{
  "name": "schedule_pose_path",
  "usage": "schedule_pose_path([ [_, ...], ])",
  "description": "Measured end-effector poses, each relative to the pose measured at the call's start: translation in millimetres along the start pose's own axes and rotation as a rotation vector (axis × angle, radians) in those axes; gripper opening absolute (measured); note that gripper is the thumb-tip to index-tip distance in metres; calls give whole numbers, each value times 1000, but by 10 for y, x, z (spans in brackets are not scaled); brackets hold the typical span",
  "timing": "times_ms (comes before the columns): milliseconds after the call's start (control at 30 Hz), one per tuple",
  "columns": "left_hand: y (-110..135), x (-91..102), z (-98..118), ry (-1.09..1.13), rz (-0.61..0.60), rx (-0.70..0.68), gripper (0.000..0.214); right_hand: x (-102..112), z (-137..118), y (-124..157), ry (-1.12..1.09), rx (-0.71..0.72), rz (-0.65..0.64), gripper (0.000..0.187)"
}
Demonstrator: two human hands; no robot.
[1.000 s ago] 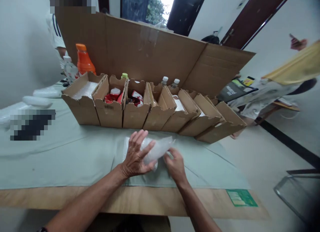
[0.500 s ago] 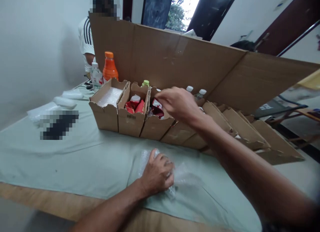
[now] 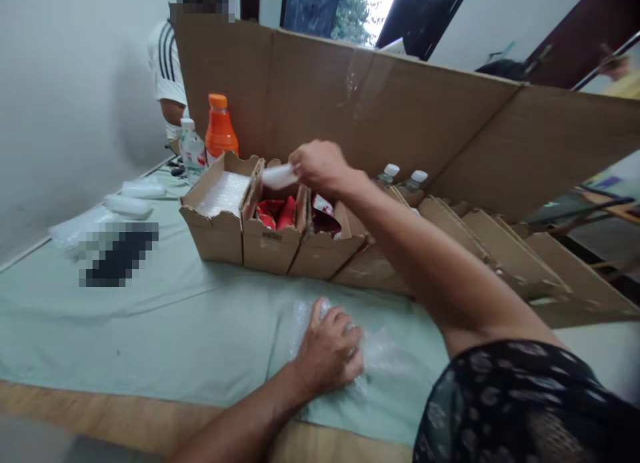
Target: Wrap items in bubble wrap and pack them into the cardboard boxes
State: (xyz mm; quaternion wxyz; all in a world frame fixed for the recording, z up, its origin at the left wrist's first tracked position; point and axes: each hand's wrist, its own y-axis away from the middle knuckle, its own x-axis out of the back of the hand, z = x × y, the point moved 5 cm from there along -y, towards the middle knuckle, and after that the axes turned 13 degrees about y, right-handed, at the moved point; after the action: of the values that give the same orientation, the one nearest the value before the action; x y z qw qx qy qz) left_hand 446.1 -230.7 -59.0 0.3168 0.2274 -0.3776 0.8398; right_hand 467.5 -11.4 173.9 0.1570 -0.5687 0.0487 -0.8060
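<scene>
My left hand (image 3: 330,350) is on the green cloth, fingers curled over clear bubble wrap (image 3: 300,323). A looser clear sheet (image 3: 387,353) spreads out to its right. Over the second cardboard bin (image 3: 270,250) my right hand (image 3: 320,163) grips a small whitish, rounded item (image 3: 279,176) by its right end. The item is blurred, so its exact kind does not show. Red packets (image 3: 276,212) lie in that bin below it. Next to it, the third bin (image 3: 323,256) holds a dark red and white packet (image 3: 325,213).
The leftmost bin holds folded bubble wrap (image 3: 225,193). Behind stand an orange bottle (image 3: 221,130), a clear bottle (image 3: 191,150) and a tall cardboard panel (image 3: 320,83). Bubble-wrapped pieces (image 3: 129,206) lie at left. More cardboard bins (image 3: 495,250) lean at right. A person (image 3: 167,70) is beyond the panel.
My right hand has moved left from the third bin to above the second and has lifted the whitish item from there. My left hand stays on the bubble wrap. The view has shifted slightly.
</scene>
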Motion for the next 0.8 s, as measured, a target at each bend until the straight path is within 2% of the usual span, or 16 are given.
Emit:
schedule_pose_path([
  [33, 19, 26, 19, -9, 44, -19, 27, 146, 185, 310, -16, -92, 88, 22],
  [100, 69, 89, 62, -31, 176, -58, 40, 297, 468, 1101, -42, -156, 208, 31],
  [167, 125, 147, 98, -55, 329, -87, 56, 318, 661, 2050, -168, -237, 524, 23],
  [200, 149, 164, 114, -66, 389, -101, 63, 210, 710, 2512, -195, -302, 621, 19],
  [233, 168, 173, 130, -80, 431, -117, 68, 19, 725, 2913, -223, -376, 637, 18],
  [267, 178, 172, 147, -96, 453, -137, 72, -229, 706, 3237, -236, -444, 587, 20],
  [300, 179, 162, 164, -116, 445, -158, 75, -507, 640, 3465, -256, -453, 482, 22],
  [367, 152, 111, 189, -150, 333, -195, 72, -1051, 421, 3680, -338, -335, 157, 27],
  [400, 131, 77, 192, -158, 245, -196, 66, -1236, 317, 3720, -372, -264, 32, 30],
  [467, 90, 25, 172, -159, 79, -147, 53, -1380, 220, 3735, -415, -182, -106, 33],
  [533, 59, 21, 143, -148, 6, -74, 43, -1293, 290, 3725, -434, -211, -100, 31],
  [600, 29, 38, 118, -125, -11, -19, 39, -1159, 373, 3708, -465, -225, -58, 33],
  [633, 13, 43, 101, -97, -20, 5, 39, -1119, 374, 3690, -487, -205, -34, 41],
  [700, -19, 48, 36, 21, -24, 85, 44, -1146, 252, 3626, -538, -108, -14, 72],
  [767, -42, 56, -53, 139, -5, 183, 57, -1307, 30, 3536, -559, -40, -24, 100],
  [800, -45, 70, -95, 175, 13, 227, 65, -1409, -81, 3487, -550, -43, -26, 106],
])
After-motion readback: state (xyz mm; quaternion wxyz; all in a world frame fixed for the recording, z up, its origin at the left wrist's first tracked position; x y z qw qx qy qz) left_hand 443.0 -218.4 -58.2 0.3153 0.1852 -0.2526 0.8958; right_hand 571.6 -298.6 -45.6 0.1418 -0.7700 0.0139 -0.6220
